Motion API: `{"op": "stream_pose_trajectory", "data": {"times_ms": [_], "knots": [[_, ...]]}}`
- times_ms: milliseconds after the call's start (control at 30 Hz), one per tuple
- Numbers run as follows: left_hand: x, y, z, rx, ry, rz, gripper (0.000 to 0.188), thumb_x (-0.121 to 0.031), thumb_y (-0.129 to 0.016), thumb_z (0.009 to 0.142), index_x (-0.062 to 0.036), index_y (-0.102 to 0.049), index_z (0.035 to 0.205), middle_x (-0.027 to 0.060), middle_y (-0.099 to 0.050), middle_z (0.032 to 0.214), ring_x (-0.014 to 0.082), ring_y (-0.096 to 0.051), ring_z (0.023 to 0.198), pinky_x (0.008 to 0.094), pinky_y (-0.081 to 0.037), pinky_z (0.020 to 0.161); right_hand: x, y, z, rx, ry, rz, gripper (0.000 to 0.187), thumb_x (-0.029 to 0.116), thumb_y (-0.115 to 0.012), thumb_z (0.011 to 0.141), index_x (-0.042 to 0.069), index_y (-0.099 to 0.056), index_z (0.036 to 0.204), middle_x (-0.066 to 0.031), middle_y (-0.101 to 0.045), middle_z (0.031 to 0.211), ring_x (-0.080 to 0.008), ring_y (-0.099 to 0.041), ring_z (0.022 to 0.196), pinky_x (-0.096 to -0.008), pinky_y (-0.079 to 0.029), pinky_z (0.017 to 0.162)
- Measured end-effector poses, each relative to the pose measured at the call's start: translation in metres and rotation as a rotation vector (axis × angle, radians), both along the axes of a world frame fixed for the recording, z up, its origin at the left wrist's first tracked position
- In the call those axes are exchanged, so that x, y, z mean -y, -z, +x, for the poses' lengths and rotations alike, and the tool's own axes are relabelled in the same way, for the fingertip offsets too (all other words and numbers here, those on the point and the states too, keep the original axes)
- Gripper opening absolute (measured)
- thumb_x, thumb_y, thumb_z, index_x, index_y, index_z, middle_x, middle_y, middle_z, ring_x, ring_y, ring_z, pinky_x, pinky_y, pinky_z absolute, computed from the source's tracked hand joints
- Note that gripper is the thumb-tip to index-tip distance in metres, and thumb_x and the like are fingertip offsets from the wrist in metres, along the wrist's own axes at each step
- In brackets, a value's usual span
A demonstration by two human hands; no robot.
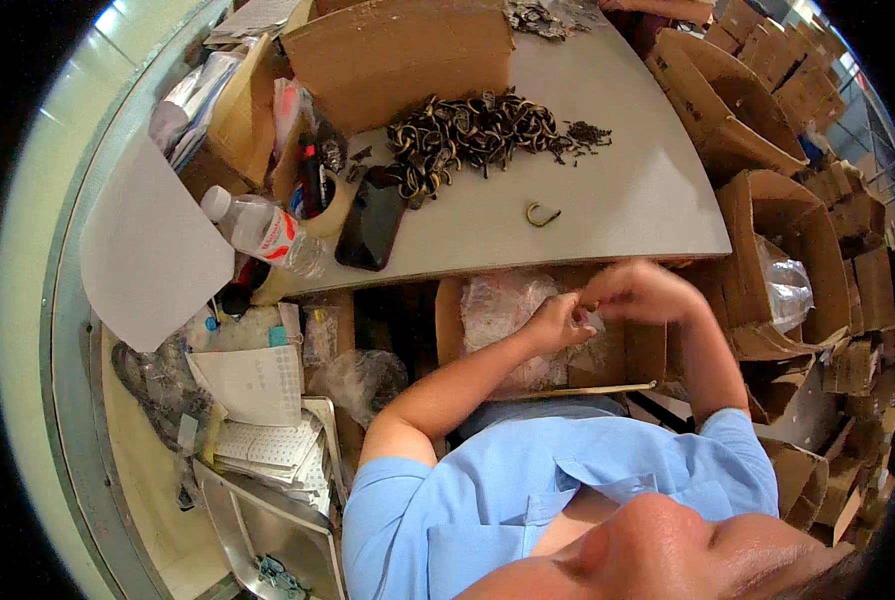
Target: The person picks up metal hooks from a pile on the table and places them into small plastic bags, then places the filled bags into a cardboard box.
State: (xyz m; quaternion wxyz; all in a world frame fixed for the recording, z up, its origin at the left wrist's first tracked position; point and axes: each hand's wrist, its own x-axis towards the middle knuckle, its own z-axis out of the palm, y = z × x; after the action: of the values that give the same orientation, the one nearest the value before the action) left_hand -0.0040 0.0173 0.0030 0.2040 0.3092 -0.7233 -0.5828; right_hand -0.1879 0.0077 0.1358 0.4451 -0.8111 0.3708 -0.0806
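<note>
Head view: two bare hands together just off the near edge of the worktable

The fingertips of the left hand (551,325) are drawn close together. The right hand (644,290), blurred, has its fingers bent inward and meets or overlaps them; whether anything small is held between the two cannot be told. Both hands lie just off the near edge of the worktable (653,195), above an open carton (450,325) set partly beneath that edge and containing clear plastic (503,305). The forearms reach toward the worktable from a person in a blue shirt (448,500).

On the worktable, near its front edge and apart from the hands, lies a lone curved piece (539,222), dark and brass-toned. Farther back on the worktable is a heap of similar curved pieces (473,135), with a scatter of small dark parts (590,133) at its right. A dark phone (371,222) lies toward the left of the worktable, near its front edge; just beside it, at the left end of the worktable, a clear bottle (266,228) with a red label is tilted. A cardboard box (398,62) stands at the back of the worktable, behind the heap. Beyond the worktable's right side stand open brown cartons (733,255); below its left end, a stack of printed sheets (268,452) rests near a metal bin (258,525).
</note>
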Motion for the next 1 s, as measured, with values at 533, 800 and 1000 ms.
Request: {"op": "stream_pose_trajectory", "data": {"times_ms": [533, 800, 1000], "knots": [[0.004, 0.040, -0.004, -0.016, -0.007, 0.108, 0.047, -0.021, -0.078, 0.061, -0.0043, -0.055, 0.099, 0.0058, -0.057, 0.083, 0.0146, -0.054, 0.078, 0.0283, -0.045, 0.072, 0.174, 0.065, -0.008, -0.613, 0.483, -0.553, 0.072, 0.061, -0.023, 0.090, 0.013, -0.018, 0.144, -0.0097, -0.015, 0.150, -0.0296, -0.013, 0.138, -0.0448, -0.014, 0.111], [0.000, 0.023, -0.016, -0.045, -0.022, 0.198, 0.038, -0.015, -0.078, 0.064, -0.0030, -0.057, 0.093, 0.0045, -0.060, 0.083, 0.0124, -0.056, 0.081, 0.0288, -0.047, 0.074, 0.061, 0.048, 0.013, -0.622, 0.565, -0.620, 0.068, 0.062, -0.027, 0.089, 0.026, -0.013, 0.145, -0.0089, -0.005, 0.152, -0.0369, -0.006, 0.138, -0.0463, -0.010, 0.111], [-0.007, 0.025, -0.015, -0.024, -0.018, 0.093, 0.042, -0.017, -0.078, 0.065, -0.0031, -0.056, 0.098, 0.0037, -0.058, 0.080, 0.0126, -0.054, 0.075, 0.0283, -0.046, 0.072, 0.044, 0.047, 0.033, -0.518, 0.541, -0.639, 0.069, 0.055, -0.033, 0.091, 0.021, -0.010, 0.146, -0.0083, -0.002, 0.152, -0.0336, -0.002, 0.139, -0.0484, -0.006, 0.111]]}}
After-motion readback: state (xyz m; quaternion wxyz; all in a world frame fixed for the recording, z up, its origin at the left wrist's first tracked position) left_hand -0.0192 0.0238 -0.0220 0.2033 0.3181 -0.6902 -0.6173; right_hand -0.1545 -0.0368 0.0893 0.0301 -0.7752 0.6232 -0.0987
